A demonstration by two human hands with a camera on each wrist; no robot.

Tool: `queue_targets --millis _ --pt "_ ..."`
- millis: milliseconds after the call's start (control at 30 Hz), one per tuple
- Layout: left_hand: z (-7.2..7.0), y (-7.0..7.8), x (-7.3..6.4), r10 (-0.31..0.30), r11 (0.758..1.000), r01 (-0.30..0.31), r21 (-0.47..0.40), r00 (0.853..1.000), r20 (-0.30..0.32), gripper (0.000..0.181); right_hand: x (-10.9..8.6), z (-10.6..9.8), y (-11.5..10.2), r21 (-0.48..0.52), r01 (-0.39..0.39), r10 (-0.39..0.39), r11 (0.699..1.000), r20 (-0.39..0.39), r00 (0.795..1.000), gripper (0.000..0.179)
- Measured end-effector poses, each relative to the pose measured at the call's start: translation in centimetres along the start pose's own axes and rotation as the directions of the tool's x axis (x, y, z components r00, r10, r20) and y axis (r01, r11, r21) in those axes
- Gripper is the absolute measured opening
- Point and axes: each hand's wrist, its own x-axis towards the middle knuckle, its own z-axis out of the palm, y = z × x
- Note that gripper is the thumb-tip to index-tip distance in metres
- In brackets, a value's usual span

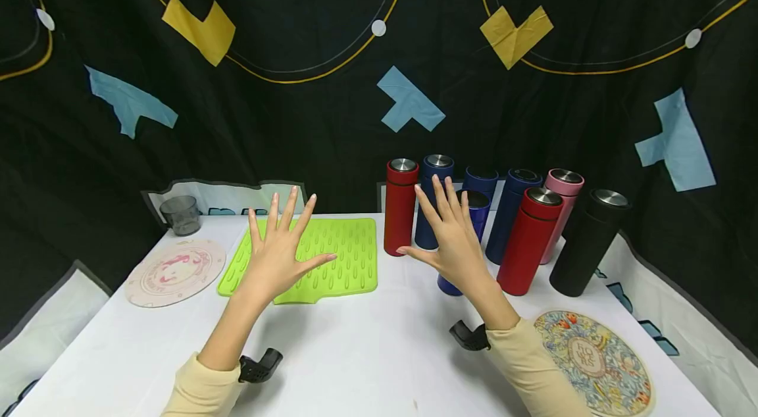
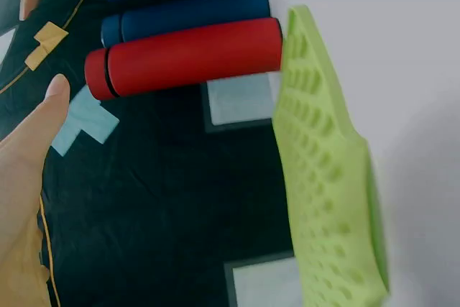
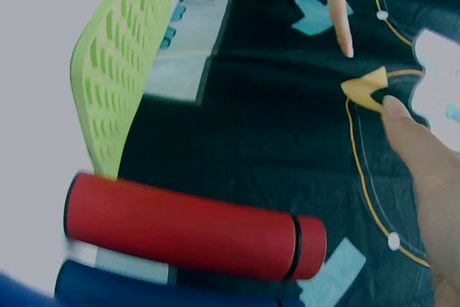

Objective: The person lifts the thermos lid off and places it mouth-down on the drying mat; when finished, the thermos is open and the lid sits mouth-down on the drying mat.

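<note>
Both hands are raised over the white table with fingers spread, and neither holds anything. My left hand (image 1: 275,262) overlaps the green drying mat (image 1: 346,252) in the head view; its thumb (image 2: 57,91) shows at the left of the left wrist view. My right hand (image 1: 453,243) is in front of the bottles, partly hiding a blue bottle (image 1: 476,213). Just left of its fingers stands a red bottle (image 1: 399,213), with a dark blue bottle (image 1: 426,226) beside it. Another red bottle (image 1: 527,246) and a black bottle (image 1: 589,249) stand farther right.
A pink bottle (image 1: 562,193) and another navy bottle (image 1: 509,216) stand in the right-hand group. A patterned oval mat (image 1: 616,377) lies at the front right. On the left are a round pink mat (image 1: 142,282) and a grey translucent cup (image 1: 183,216). A black curtain (image 1: 320,141) hangs behind the table.
</note>
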Motion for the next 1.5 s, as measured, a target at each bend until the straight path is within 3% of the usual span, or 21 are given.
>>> queue_targets --millis 167,267,333,433,567,733,833,1033,1200,1367,1500 --pt "-0.2 -1.9 -1.9 -0.021 0.998 0.025 -0.056 0.997 0.075 0.106 0.8 1.6 -0.9 0.160 0.001 0.003 0.987 -0.023 1.000 0.107" --pt "-0.1 -3.3 -2.8 -0.028 0.993 0.042 -0.110 0.991 0.128 0.107 1.3 3.1 -1.0 0.292 -0.081 0.088 0.953 -0.012 0.996 0.101" --pt "0.0 -4.3 -3.5 -0.038 0.987 0.064 -0.150 0.985 0.171 0.108 1.4 4.3 -0.9 0.382 -0.172 0.185 0.908 0.004 0.983 0.096" --pt "0.4 -5.9 -4.3 -0.056 0.970 0.108 -0.218 0.971 0.232 0.108 1.5 6.0 -0.5 0.487 -0.326 0.353 0.811 0.037 0.935 0.090" --pt "1.0 -7.7 -5.1 -0.044 0.929 0.147 -0.341 0.955 0.293 0.106 1.4 7.8 0.2 0.556 -0.473 0.529 0.683 0.069 0.846 0.089" --pt "1.9 -9.1 -5.7 -0.011 0.872 0.201 -0.446 0.920 0.392 0.105 1.4 9.7 1.2 0.597 -0.546 0.627 0.587 0.091 0.773 0.090" --pt "2.3 -9.4 -6.0 -0.013 0.872 0.225 -0.435 0.898 0.440 0.104 1.8 10.7 1.9 0.609 -0.574 0.661 0.547 0.105 0.743 0.090" --pt "2.7 -9.9 -5.9 -0.010 0.863 0.267 -0.428 0.858 0.514 0.096 2.8 12.1 2.9 0.595 -0.596 0.688 0.539 0.098 0.719 0.083" --pt "2.7 -10.1 -6.0 -0.008 0.855 0.291 -0.430 0.836 0.549 0.093 3.1 13.1 3.3 0.607 -0.575 0.679 0.548 0.079 0.730 0.076" --pt "2.6 -10.0 -5.9 0.007 0.859 0.276 -0.431 0.835 0.550 0.092 3.3 13.1 3.5 0.627 -0.518 0.646 0.581 0.032 0.763 0.075" --pt "2.3 -9.8 -5.5 0.026 0.875 0.231 -0.426 0.856 0.516 0.090 3.0 12.9 3.2 0.647 -0.478 0.637 0.594 -0.015 0.771 0.075"
